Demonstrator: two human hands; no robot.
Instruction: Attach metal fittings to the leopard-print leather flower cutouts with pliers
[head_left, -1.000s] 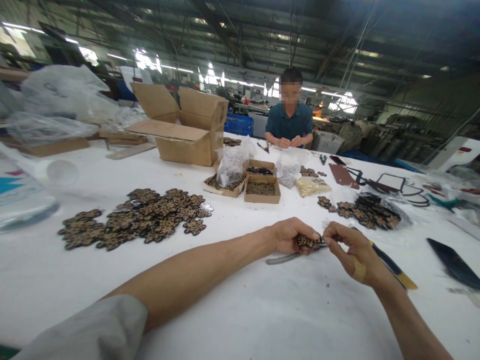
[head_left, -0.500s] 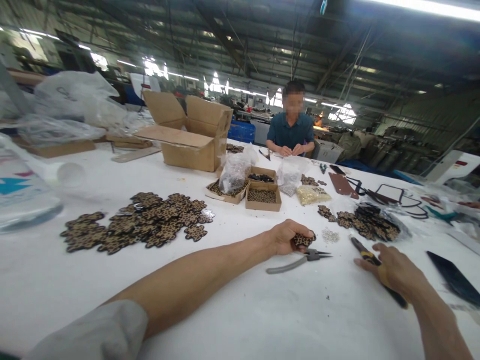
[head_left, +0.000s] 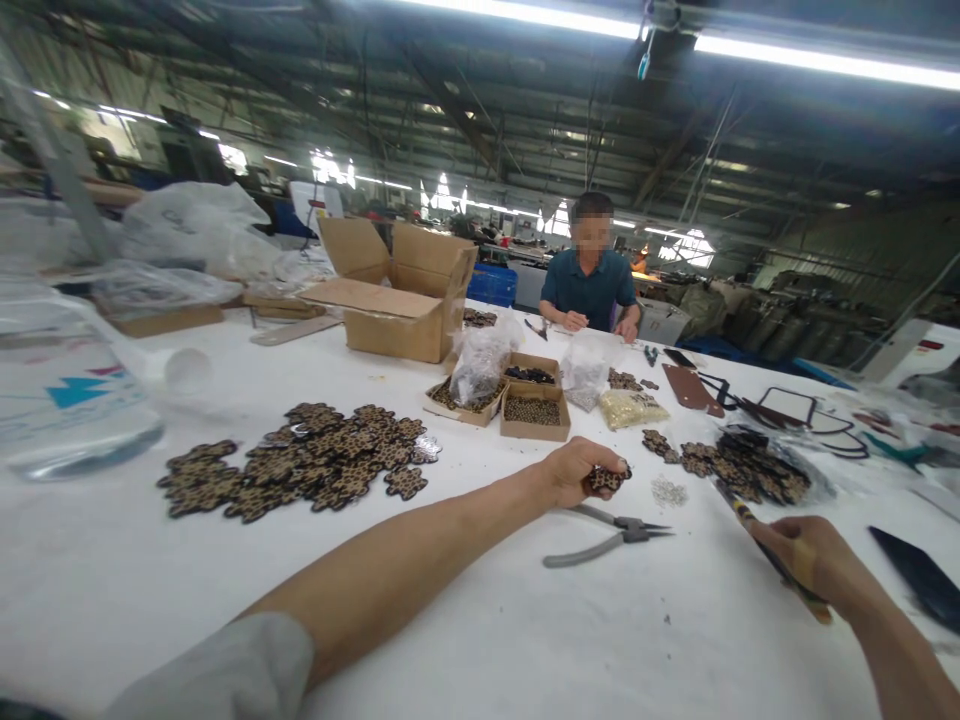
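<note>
My left hand [head_left: 574, 472] is closed on a leopard-print patch [head_left: 606, 480] with a dark scalloped edge, held above the white table. Just below that hand, grey-handled needle-nose pliers [head_left: 634, 530] lie spread on the tabletop. On the right, my right hand [head_left: 810, 555] grips a pair of black-and-yellow pliers [head_left: 744, 514], tipped on edge, with the far end pointing away from me. Part of this tool is hidden by my fingers. Between the two hands, a little heap of tiny shiny metal pieces [head_left: 667, 492] sits on the table.
Many matching patches [head_left: 322, 465] are piled at left, more [head_left: 720, 472] at right. Small cardboard trays [head_left: 535, 432] of studs, a yellowish bag [head_left: 631, 410] and an open carton [head_left: 397, 335] stand farther back. A phone-like dark slab [head_left: 919, 575] lies right. A co-worker [head_left: 589, 280] sits opposite.
My right hand has closed around the black-and-yellow pliers and turned them on edge. My left hand still holds the patch. The view has tilted slightly, and the co-worker's hands have moved apart.
</note>
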